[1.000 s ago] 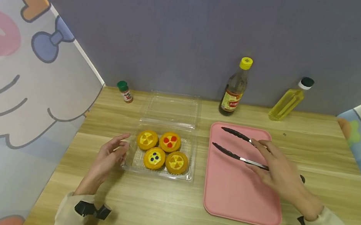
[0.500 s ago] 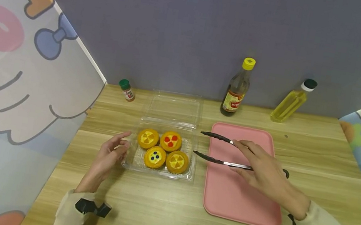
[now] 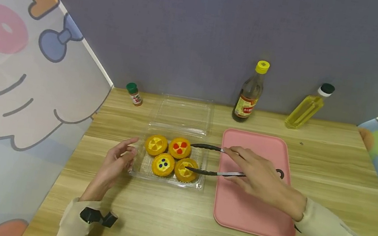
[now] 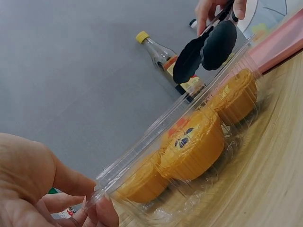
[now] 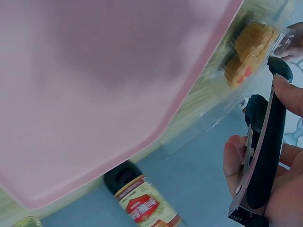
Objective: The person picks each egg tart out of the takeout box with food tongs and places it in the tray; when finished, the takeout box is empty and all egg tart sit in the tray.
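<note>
My left hand (image 3: 117, 164) pinches the near-left edge of a clear plastic clamshell box (image 3: 142, 169), thumb and fingertips meeting at its rim in the left wrist view. Its lid (image 3: 184, 113) lies folded back. Inside sit several small tarts: one with red pieces (image 3: 180, 148), one with dark blue dots (image 3: 163, 164), and others with yellow wedges (image 3: 156, 145). My right hand (image 3: 257, 177) grips black-tipped metal tongs (image 5: 267, 142) with the arms spread apart. The tong tips hang over the box's right side, overlapping the red-topped tart and a wedge-topped tart (image 3: 185, 174) in the head view.
A pink tray (image 3: 251, 217) lies under my right hand. Along the back wall stand a dark sauce bottle (image 3: 246, 102) with a yellow cap, a yellow oil bottle (image 3: 303, 110), and a small green-capped seasoning jar (image 3: 135, 95).
My right hand has carried the tongs leftward from above the pink tray to over the box. The left hand stays at the box's edge, and the tarts have not moved.
</note>
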`<state>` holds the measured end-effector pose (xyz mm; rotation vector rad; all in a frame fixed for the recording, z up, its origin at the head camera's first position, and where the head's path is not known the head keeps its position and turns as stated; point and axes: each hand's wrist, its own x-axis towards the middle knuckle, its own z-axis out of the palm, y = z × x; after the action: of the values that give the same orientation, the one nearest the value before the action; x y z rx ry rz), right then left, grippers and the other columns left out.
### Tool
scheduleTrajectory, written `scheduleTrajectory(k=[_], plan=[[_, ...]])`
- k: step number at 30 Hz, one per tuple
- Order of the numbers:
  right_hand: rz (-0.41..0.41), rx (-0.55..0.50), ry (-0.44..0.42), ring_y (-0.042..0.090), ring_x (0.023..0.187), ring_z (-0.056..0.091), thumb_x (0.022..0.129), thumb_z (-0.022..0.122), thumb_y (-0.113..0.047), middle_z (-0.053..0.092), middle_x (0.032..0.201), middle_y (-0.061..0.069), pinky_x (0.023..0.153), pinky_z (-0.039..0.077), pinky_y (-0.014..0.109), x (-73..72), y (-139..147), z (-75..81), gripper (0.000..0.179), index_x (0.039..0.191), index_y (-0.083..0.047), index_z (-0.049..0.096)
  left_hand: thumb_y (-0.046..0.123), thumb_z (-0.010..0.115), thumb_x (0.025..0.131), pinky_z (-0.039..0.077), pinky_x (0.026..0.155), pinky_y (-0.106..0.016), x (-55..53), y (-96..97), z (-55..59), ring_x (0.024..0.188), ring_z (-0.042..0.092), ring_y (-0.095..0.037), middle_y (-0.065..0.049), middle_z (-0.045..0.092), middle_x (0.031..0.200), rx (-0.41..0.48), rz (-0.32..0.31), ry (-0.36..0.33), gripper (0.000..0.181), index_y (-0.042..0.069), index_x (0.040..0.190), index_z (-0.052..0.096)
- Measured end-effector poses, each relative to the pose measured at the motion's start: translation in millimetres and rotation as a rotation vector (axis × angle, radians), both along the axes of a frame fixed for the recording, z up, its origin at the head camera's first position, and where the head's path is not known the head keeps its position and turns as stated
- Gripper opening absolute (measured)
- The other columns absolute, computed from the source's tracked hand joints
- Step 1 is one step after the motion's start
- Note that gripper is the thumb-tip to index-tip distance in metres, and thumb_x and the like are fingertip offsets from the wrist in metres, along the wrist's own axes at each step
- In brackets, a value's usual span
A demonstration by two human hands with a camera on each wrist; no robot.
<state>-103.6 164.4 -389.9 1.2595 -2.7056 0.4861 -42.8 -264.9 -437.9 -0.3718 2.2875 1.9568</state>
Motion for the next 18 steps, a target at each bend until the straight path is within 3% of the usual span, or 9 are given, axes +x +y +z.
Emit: scheduleTrajectory(k=[14, 18], plan=[[0.119, 0.027, 0.042, 0.013, 0.102, 0.062, 0.084, 0.087, -0.041, 0.063, 0.14, 0.002, 0.08, 0.06, 0.037, -1.9, -38.3, 0.3, 0.079, 0.151, -0.012, 0.055, 0.007, 0.05, 0.109, 0.044, 0.059, -0.024, 0.6, 1.3, -0.3, 0.07, 0.049, -0.009, -0.006, 0.053, 0.111, 0.011, 0.015, -0.009, 0.046, 0.01, 0.155, 0.046], [0.15, 0.01, 0.046, 0.017, 0.113, 0.065, 0.084, 0.088, -0.04, 0.063, 0.139, 0.003, 0.084, 0.061, 0.04, -1.7, -46.4, 0.0, 0.079, 0.15, -0.01, 0.056, 0.007, 0.05, 0.109, 0.045, 0.059, -0.024, 0.0, 1.7, -1.0, 0.07, 0.049, -0.009, -0.004, 0.053, 0.11, 0.008, 0.019, -0.01, 0.046, 0.01, 0.155, 0.046]])
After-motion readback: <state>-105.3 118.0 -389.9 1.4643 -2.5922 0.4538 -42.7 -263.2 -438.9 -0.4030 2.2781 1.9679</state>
